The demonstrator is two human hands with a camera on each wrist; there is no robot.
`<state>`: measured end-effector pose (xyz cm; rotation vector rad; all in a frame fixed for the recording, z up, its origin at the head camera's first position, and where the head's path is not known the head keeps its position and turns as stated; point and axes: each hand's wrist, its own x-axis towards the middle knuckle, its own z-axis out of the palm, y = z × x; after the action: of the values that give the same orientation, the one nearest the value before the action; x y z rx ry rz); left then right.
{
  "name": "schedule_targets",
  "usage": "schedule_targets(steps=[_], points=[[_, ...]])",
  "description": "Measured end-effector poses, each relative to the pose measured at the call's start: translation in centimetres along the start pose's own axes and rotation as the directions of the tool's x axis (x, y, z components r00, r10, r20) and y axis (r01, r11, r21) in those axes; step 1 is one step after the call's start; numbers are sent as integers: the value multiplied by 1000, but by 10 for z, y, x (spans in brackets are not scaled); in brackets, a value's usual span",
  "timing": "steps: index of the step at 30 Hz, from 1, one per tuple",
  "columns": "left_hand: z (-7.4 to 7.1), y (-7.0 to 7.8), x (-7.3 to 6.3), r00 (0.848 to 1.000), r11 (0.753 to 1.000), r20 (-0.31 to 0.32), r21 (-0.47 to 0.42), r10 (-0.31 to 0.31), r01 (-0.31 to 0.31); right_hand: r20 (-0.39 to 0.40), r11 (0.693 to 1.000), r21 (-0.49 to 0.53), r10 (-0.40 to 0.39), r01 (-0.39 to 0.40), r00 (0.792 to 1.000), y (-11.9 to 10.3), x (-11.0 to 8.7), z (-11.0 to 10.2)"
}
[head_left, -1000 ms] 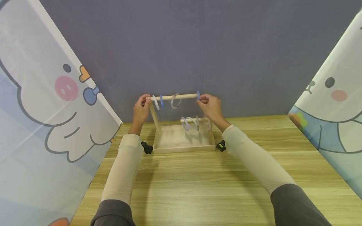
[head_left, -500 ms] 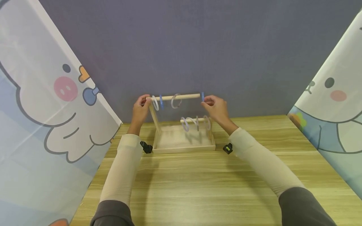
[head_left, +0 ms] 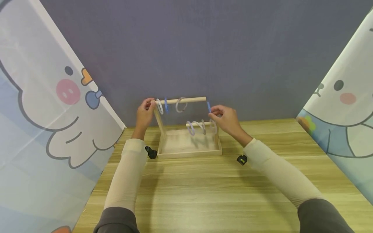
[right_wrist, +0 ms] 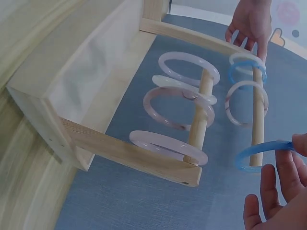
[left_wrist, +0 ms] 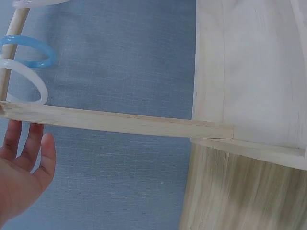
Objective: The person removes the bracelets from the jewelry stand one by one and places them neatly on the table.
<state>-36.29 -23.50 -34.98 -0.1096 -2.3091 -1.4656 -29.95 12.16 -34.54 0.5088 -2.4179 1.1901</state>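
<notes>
A wooden bangle stand (head_left: 190,153) has a high bar (head_left: 193,99) and a lower bar. My left hand (head_left: 144,114) grips the top of the tall post (left_wrist: 120,120), where the high bar joins it. My right hand (head_left: 228,120) pinches a blue bangle (right_wrist: 268,145) between thumb and fingers, just right of and below the high bar's free end in the head view. On that bar hang a white bangle (head_left: 160,106), another blue bangle (head_left: 166,105) and a clear, brown-marked bangle (right_wrist: 230,115). Several pale bangles hang on the lower bar, among them a lilac one (head_left: 190,128).
The stand's shallow tray base rests on a wood-grain table (head_left: 189,194) near the back. Behind it rises a grey-blue cloth wall (head_left: 204,48). Cartoon-printed panels stand at left (head_left: 38,129) and right (head_left: 349,123). A black camera (head_left: 151,152) sits at my left wrist.
My right hand has drawn the blue bangle off the high bar's right end, then moved right and down with it. My left hand has stayed on the post.
</notes>
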Motion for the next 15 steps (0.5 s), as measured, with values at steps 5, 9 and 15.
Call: schedule_targets(steps=[5, 9, 15], points=[[0, -2, 0, 1000, 1000, -4, 13, 12, -12, 21, 997, -20, -71, 72, 997, 0, -10, 0], [1, -1, -1, 1000, 1000, -10, 14, 11, -11, 41, 995, -18, -93, 94, 995, 0, -18, -1], [1, -2, 0, 1000, 1000, -6, 13, 5, -5, 85, 992, -12, -123, 125, 989, -2, -30, 2]])
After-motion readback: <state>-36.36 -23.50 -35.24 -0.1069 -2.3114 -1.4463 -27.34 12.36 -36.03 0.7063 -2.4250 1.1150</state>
